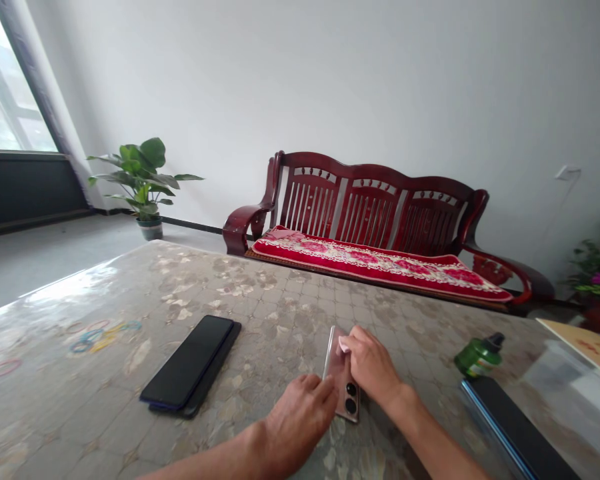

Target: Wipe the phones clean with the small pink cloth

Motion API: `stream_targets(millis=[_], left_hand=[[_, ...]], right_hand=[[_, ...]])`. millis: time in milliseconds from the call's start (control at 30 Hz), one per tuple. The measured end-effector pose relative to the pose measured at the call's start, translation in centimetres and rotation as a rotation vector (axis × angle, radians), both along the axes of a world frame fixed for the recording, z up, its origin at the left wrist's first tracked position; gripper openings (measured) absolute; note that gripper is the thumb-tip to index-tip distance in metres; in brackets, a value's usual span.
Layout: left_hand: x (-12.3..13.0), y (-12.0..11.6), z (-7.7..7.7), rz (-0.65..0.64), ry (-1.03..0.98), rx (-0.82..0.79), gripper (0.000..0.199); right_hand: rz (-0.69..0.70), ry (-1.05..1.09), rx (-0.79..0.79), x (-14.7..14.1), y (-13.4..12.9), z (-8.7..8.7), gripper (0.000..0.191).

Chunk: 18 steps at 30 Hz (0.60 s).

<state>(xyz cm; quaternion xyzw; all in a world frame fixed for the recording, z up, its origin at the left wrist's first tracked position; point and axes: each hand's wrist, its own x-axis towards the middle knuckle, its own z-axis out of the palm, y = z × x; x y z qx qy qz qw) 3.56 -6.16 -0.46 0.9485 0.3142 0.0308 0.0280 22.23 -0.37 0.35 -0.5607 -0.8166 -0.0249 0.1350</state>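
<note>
A pinkish phone [341, 373] lies back up on the patterned table [260, 373], its two dark camera lenses toward the near end. My left hand [300, 417] is closed at the phone's left edge, fingertips against it. Over the far part of the phone, my right hand [373, 363] pinches a small pale pink piece, perhaps cloth or tissue, that touches the phone's back. The palm side of both hands is hidden.
Two stacked dark phones [193, 363] lie at left, with rubber bands [100, 337] beyond. At right are a green bottle [480, 355], a dark phone [517, 427] and a clear plastic box [570, 393]. A wooden bench [370, 207] stands behind the table.
</note>
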Motion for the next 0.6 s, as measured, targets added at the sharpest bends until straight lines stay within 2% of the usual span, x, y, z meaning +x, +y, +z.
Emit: stream_targets(millis=[133, 233, 467, 600], left_hand=[[0.0, 0.1, -0.6, 0.028, -0.029, 0.015, 0.019], [0.0, 0.0, -0.5, 0.013, -0.014, 0.021, 0.021], [0.1, 0.0, -0.1, 0.005, -0.018, 0.093, 0.055], [0.0, 0.0, 0.0, -0.016, 0.003, 0.039, 0.032]], right_hand=[[-0.066, -0.007, -0.012, -0.2, 1.4, 0.4, 0.030], [-0.077, -0.020, -0.012, -0.5, 1.3, 0.3, 0.029], [0.110, 0.016, -0.031, -0.9, -0.9, 0.2, 0.030], [0.068, 0.006, -0.044, -0.6, -0.2, 0.3, 0.029]])
